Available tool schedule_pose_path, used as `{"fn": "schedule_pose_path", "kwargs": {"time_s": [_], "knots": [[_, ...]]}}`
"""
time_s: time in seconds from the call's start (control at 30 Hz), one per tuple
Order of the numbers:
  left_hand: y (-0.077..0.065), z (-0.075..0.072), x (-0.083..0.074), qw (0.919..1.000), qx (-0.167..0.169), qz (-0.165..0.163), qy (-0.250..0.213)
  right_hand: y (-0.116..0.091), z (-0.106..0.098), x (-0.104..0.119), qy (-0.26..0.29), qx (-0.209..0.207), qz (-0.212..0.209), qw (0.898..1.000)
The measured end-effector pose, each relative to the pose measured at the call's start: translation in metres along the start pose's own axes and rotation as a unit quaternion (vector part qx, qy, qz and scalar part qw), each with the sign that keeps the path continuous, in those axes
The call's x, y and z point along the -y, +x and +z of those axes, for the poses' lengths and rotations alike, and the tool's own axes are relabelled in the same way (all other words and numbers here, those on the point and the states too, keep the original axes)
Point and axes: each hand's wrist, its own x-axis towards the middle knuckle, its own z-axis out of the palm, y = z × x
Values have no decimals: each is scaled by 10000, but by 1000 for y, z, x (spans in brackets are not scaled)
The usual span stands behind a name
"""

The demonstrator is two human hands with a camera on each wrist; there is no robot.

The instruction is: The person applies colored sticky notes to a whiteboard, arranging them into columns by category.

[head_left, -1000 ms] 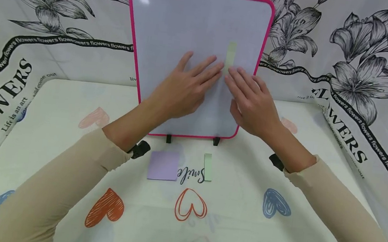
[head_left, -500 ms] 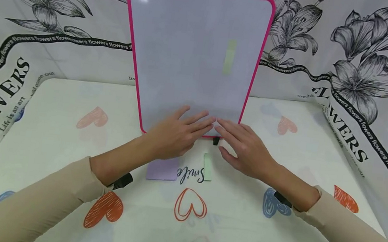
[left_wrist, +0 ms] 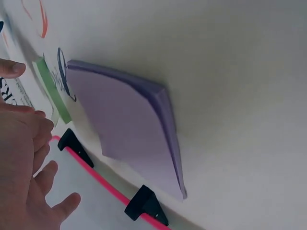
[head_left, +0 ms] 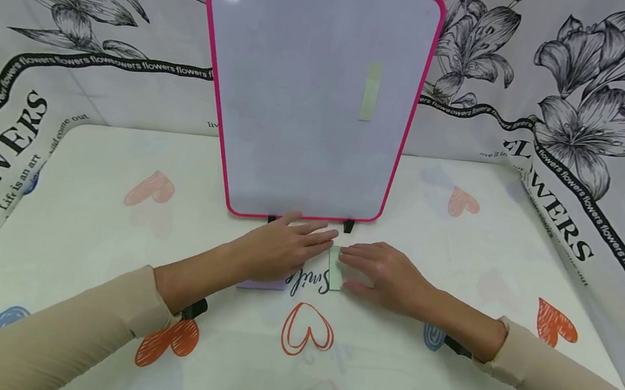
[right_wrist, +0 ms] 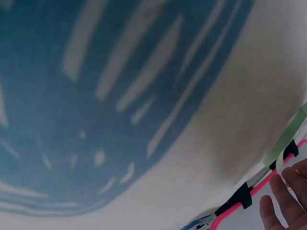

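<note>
A pad of narrow green sticky notes (head_left: 335,268) lies on the table between my hands. My right hand (head_left: 390,276) is at its right side, fingertips right at the pad's edge and thumb lower down. Just left of the pad, my left hand (head_left: 274,248) has its fingers extended toward the pad's upper end. Beneath the left hand, a purple sticky note pad (left_wrist: 124,110) is partly hidden in the head view. One green sticky strip (head_left: 370,92) is stuck upright on the right part of the pink-framed whiteboard (head_left: 300,103).
Black feet (head_left: 348,226) hold up the whiteboard at the back of the table. The pale tablecloth (head_left: 385,370) has printed hearts and the word Smile. Behind stands a white cloth (head_left: 144,98) printed with black flowers.
Both hands have come down from the whiteboard, off the green strip stuck there, to the green pad on the table. The strip has stayed on the board.
</note>
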Motion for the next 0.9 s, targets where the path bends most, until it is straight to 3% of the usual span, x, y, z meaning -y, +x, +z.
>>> {"fn": "schedule_pose_path", "kwargs": {"time_s": [0.5, 0.9], "knots": [[-2, 10, -5, 9992, 136, 53, -383, 2, 10, 6, -146, 265, -50, 9995], [-3, 11, -5, 9971, 348, -69, -677, 2, 15, 7, -181, 195, -203, 9994]]}}
